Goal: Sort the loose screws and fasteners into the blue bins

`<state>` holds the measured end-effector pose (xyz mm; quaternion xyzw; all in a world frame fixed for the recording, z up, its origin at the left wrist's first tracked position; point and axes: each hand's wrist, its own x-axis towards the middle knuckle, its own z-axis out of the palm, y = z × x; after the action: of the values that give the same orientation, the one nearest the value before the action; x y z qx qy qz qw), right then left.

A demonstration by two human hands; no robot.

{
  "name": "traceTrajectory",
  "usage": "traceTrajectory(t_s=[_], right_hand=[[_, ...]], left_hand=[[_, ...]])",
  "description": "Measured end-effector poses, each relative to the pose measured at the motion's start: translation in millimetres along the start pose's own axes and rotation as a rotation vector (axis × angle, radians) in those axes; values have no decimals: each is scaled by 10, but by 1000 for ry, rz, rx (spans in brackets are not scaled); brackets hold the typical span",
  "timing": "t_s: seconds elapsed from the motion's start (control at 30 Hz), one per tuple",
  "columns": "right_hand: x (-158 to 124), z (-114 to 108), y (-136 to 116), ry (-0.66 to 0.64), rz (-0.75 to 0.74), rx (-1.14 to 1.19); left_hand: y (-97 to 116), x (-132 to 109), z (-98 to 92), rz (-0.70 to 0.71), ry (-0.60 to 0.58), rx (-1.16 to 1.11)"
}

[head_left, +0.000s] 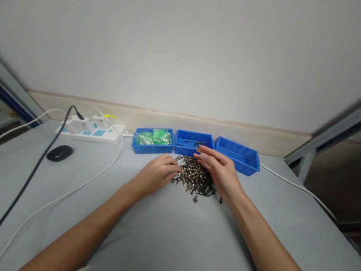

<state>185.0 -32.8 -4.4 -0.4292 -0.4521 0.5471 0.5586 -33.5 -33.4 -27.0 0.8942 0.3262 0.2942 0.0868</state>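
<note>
A heap of mixed screws [192,175], some silvery and some black, lies on the grey table. At its left edge is my left hand [158,172], its fingers curled together at the screws; whatever they hold is too small to make out. Over the heap's right side hovers my right hand [223,171], with fingers stretched toward the middle blue bin [194,152] and nothing visible in them. A few dark screws [199,144] lie inside that bin. One silvery screw [195,199] sits apart, in front of the heap.
The left blue bin [152,150] holds green-and-clear plastic packets [161,137]. Angled at the right is another blue bin [238,158]. A white power strip [107,136], a black mouse [59,153] and loose cables [77,189] occupy the left side. A wall [185,77] rises behind.
</note>
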Motion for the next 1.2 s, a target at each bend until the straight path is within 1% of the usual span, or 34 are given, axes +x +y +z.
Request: traceTrajectory(t_s=[0.07, 0.13, 0.3, 0.47, 0.6, 0.7, 0.8, 0.9, 1.0, 1.1, 1.2], right_hand=[[10, -8, 9, 16, -16, 8], [-3, -24, 18, 9, 1, -4], [-55, -64, 7, -10, 42, -24], [-85, -28, 6, -50, 64, -54], [-111, 25, 0, -96, 73, -128], [-129, 50, -15, -131, 69, -193], [-148, 57, -22, -186, 102, -200], [-177, 58, -17, -242, 177, -129], [-199, 62, -6, -258, 200, -62], [-178, 63, 6, -246, 185, -59], [-105, 59, 11, -163, 102, -71]], left_hand=[[-26, -15, 24, 3, -24, 21], [-46, -22, 30, -5, -29, 52], [-83, -29, -13, -45, -76, 104], [-82, -37, -30, -96, -21, 71], [-19, -4, -60, -160, 72, -30], [58, 42, -121, -193, 135, -181], [121, 75, -178, -214, 151, -354], [151, 84, -204, -221, 156, -435], [161, 83, -211, -212, 157, -435], [164, 78, -208, -187, 135, -351], [163, 54, -183, -139, 28, -240]])
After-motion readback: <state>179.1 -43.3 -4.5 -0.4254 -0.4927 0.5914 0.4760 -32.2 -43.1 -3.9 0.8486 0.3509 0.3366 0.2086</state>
